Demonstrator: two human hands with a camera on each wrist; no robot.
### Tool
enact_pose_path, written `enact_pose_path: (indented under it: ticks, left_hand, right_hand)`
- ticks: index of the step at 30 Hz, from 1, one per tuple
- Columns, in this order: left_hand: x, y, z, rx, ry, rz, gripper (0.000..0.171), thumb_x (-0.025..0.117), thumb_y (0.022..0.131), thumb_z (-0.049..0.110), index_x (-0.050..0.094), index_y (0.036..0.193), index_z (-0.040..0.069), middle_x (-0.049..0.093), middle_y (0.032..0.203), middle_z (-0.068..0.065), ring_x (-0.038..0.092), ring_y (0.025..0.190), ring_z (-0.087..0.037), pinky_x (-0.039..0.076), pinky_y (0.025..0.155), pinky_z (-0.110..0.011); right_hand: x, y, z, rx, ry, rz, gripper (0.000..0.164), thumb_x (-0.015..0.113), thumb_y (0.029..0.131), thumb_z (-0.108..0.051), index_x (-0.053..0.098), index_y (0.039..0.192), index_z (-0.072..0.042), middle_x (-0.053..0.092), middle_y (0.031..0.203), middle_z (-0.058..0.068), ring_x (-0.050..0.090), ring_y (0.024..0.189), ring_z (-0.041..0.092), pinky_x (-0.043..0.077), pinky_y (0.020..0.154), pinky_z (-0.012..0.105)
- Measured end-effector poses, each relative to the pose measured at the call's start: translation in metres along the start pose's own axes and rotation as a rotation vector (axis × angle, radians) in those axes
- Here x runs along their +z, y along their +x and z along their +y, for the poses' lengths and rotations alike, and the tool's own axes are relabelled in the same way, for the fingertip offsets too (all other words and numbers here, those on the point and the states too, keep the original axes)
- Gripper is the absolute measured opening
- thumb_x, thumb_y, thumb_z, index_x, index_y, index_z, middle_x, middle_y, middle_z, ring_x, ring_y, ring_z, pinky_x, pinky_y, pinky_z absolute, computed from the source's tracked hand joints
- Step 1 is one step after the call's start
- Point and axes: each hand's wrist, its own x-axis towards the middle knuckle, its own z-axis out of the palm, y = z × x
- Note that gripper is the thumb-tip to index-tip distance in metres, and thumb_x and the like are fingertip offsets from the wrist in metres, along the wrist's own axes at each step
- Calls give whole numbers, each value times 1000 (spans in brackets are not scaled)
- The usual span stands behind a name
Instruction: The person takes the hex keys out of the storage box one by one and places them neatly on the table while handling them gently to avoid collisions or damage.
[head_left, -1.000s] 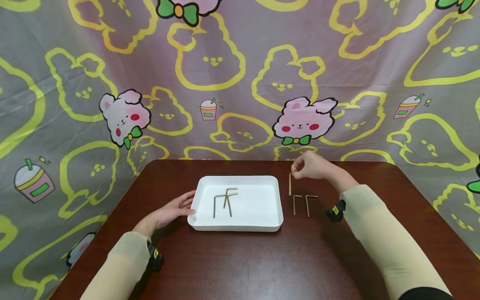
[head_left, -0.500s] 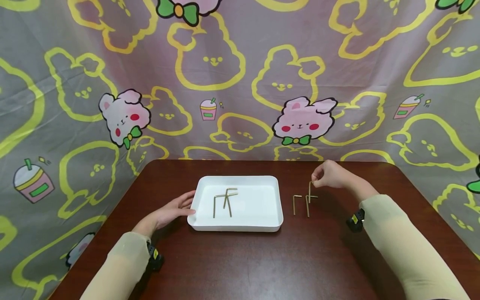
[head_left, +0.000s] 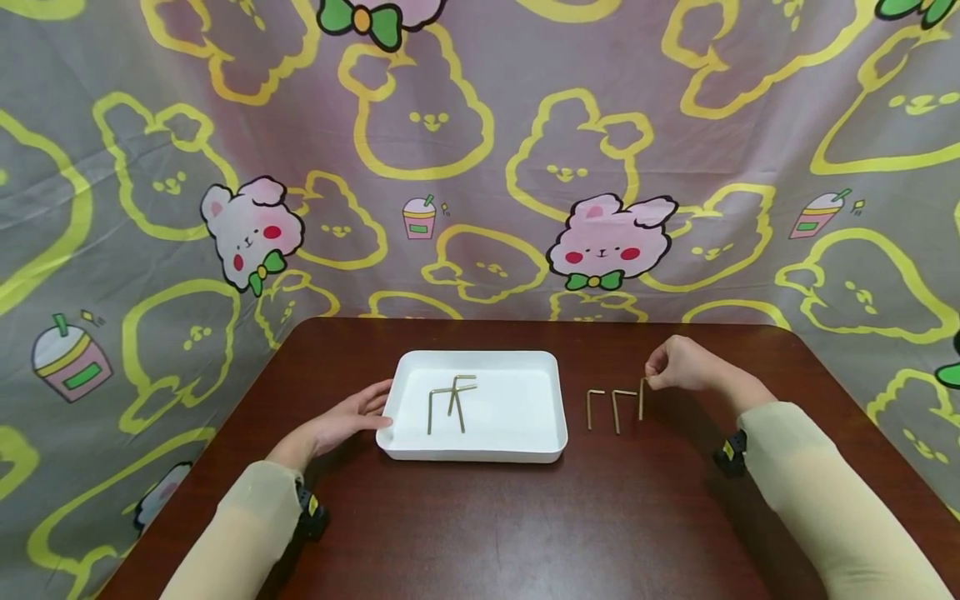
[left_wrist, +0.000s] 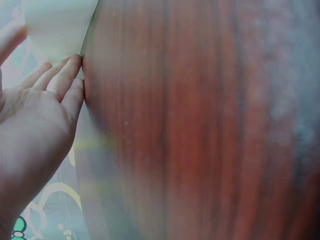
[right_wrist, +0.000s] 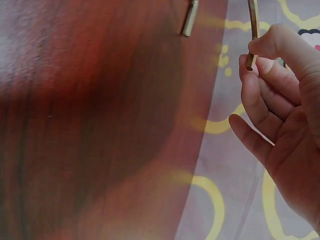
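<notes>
A white tray [head_left: 517,408] holds several brass-coloured hex keys [head_left: 430,412], some crossing each other. My left hand [head_left: 348,423] rests against the tray's left side, its fingers nearly straight. In the left wrist view, the fingertips [left_wrist: 75,61] touch the tray's pale wall [left_wrist: 60,30]. My right hand [head_left: 686,364] pinches a hex key [head_left: 641,402] by its short end, the long arm pointing towards the table. To its left, two more hex keys lie on the table: a nearer one [head_left: 616,414] and a farther one [head_left: 588,411]. The right wrist view shows the pinched hex key's end [right_wrist: 253,30] between thumb and fingers.
The dark brown tabletop [head_left: 480,525] reaches back to a patterned cloth [head_left: 465,192] with yellow outlines and rabbit faces. The tray stands left of the hex keys lying on the table.
My right hand has moved right and towards me with the hex key, passing above the two lying on the table. My left hand and the tray stay in place.
</notes>
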Motion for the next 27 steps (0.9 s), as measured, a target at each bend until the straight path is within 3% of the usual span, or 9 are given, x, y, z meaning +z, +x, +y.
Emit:
enact_pose_path:
  ticks: [14, 27]
  left_hand:
    - [0, -2, 1, 3, -8, 3, 81, 65, 93, 16, 14, 155, 5, 19, 158, -21, 17, 144, -35, 17, 113, -55]
    - [1, -1, 1, -4, 3, 9, 82, 65, 93, 17, 14, 155, 5, 19, 157, -22, 18, 144, -36, 17, 112, -55]
  right_hand:
    - [14, 0, 16, -25, -23, -59, 20, 71, 76, -1, 60, 62, -9, 45, 55, -7, 38, 51, 9, 32, 51, 27]
    - [26, 4, 26, -30, -10, -34, 22, 70, 76, 1, 58, 61, -11, 42, 55, -8, 37, 51, 9, 32, 52, 26]
